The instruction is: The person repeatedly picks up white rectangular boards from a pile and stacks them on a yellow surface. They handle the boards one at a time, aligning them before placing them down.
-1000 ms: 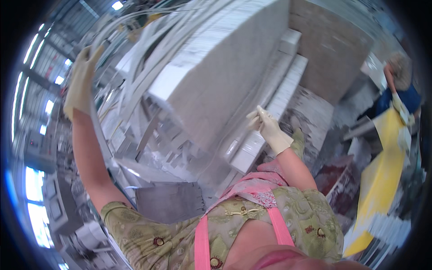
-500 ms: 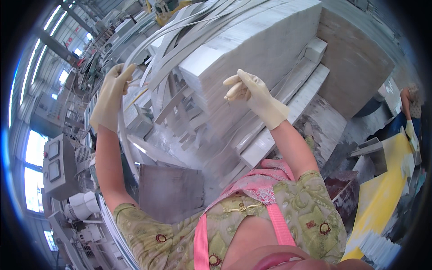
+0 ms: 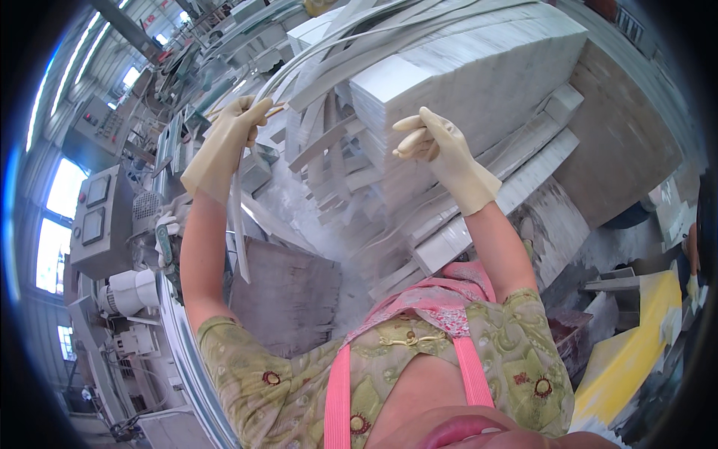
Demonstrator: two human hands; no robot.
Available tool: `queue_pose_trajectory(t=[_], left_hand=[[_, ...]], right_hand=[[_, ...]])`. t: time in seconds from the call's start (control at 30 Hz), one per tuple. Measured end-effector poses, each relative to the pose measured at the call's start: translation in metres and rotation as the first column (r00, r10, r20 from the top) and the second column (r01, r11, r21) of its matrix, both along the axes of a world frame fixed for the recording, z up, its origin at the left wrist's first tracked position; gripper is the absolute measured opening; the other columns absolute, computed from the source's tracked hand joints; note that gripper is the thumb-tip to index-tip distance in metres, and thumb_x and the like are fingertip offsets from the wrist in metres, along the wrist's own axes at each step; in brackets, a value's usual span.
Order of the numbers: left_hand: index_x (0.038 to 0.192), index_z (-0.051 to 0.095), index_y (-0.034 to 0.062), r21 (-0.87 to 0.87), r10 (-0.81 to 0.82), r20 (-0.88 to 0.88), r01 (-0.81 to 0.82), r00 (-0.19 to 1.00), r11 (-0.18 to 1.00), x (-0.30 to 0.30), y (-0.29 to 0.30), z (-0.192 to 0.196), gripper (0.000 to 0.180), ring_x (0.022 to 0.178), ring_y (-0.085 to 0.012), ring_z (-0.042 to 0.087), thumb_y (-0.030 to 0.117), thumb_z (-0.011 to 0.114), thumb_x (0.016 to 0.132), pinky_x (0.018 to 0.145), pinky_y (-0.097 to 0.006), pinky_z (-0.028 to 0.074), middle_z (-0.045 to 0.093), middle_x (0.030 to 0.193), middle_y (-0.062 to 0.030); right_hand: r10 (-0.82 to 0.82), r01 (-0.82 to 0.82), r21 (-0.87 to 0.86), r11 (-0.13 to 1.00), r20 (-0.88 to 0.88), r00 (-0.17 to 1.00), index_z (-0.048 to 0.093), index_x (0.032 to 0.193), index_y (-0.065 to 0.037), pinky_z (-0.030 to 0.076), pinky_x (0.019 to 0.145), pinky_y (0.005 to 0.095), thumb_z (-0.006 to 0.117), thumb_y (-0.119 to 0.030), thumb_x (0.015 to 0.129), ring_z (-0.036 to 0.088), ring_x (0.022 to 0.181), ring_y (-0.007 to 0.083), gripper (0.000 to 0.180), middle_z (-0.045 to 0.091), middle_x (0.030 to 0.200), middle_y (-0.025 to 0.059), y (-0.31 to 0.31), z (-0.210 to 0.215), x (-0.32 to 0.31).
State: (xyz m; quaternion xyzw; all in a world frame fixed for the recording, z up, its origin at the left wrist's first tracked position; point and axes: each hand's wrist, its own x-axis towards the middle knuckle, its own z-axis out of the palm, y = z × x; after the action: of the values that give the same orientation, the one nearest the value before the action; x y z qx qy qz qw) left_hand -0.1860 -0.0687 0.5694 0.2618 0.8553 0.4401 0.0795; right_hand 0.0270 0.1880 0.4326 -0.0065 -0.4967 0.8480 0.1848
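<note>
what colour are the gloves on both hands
Pale cream-yellow on the left hand and right hand, head view.

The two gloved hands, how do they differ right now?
The left hand is closed around long white strips, one end hanging down beside the forearm; the right hand holds nothing visible, fingers loosely curled. The left hand sits over the loose pile of strips at the left, while the right hand is in front of the stacked white block. Both are raised and wear pale yellow rubber gloves.
</note>
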Motion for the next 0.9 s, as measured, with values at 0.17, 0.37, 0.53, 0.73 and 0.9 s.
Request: queue_pose_trajectory(t=[0.17, 0.37, 0.53, 0.73, 0.9], left_hand=[[0.089, 0.064, 0.0074, 0.008, -0.022, 0.058, 0.021, 0.998, 1.000, -0.007, -0.001, -0.003, 0.036, 0.057, -0.0040, 0.042, 0.042, 0.074, 0.088, 0.052, -0.023, 0.031, 0.055, 0.074, 0.0027], [0.099, 0.064, 0.0055, 0.049, -0.060, 0.064, 0.057, 0.996, 0.997, -0.018, 0.009, -0.003, 0.038, 0.059, -0.0058, 0.042, 0.040, 0.075, 0.087, 0.053, -0.024, 0.031, 0.057, 0.079, 0.0002], [0.112, 0.065, 0.0020, 0.049, -0.120, -0.019, 0.121, 0.993, 0.991, -0.030, 0.033, -0.001, 0.044, 0.061, -0.0059, 0.041, 0.038, 0.073, 0.088, 0.056, -0.024, 0.031, 0.058, 0.082, 0.0004], [0.122, 0.065, -0.0031, 0.135, -0.139, -0.068, 0.147, 0.988, 0.980, -0.038, 0.078, 0.019, 0.055, 0.075, -0.0083, 0.055, 0.034, 0.078, 0.084, 0.068, -0.022, 0.044, 0.062, 0.087, -0.0034], [0.126, 0.063, -0.0055, 0.043, -0.252, -0.201, 0.266, 0.947, 0.963, -0.042, 0.081, 0.030, 0.063, 0.090, -0.0146, 0.061, 0.040, 0.076, 0.085, 0.084, -0.025, 0.047, 0.068, 0.104, -0.0077]], right_hand=[[0.015, -0.015, -0.001, 1.000, -0.023, 1.000, 0.070, 0.109, 0.005, 0.060, 0.079, 0.0358, 0.047, -0.037, 0.109, 0.073, 0.073, 0.0206, 0.048, 0.074, 0.075, 0.0097, -0.002, -0.004, -0.003], [-0.001, 0.001, 0.028, 1.000, 0.001, 1.000, 0.071, 0.109, 0.004, 0.060, 0.080, 0.0361, 0.047, -0.037, 0.109, 0.072, 0.074, 0.0207, 0.047, 0.074, 0.075, 0.0100, -0.003, -0.013, 0.000], [-0.034, 0.032, 0.028, 0.999, 0.050, 0.998, 0.071, 0.108, 0.004, 0.060, 0.081, 0.0375, 0.047, -0.036, 0.109, 0.072, 0.074, 0.0211, 0.046, 0.074, 0.075, 0.0102, -0.001, -0.023, 0.010], [-0.077, 0.081, -0.037, 0.996, 0.091, 0.993, 0.071, 0.107, 0.003, 0.060, 0.080, 0.0386, 0.047, -0.035, 0.109, 0.072, 0.073, 0.0223, 0.044, 0.074, 0.077, 0.0114, 0.011, -0.043, 0.025], [-0.123, 0.140, -0.098, 0.985, 0.159, 0.980, 0.071, 0.109, 0.003, 0.060, 0.081, 0.0393, 0.047, -0.034, 0.109, 0.073, 0.074, 0.0235, 0.044, 0.075, 0.079, 0.0122, 0.029, -0.064, 0.041]])
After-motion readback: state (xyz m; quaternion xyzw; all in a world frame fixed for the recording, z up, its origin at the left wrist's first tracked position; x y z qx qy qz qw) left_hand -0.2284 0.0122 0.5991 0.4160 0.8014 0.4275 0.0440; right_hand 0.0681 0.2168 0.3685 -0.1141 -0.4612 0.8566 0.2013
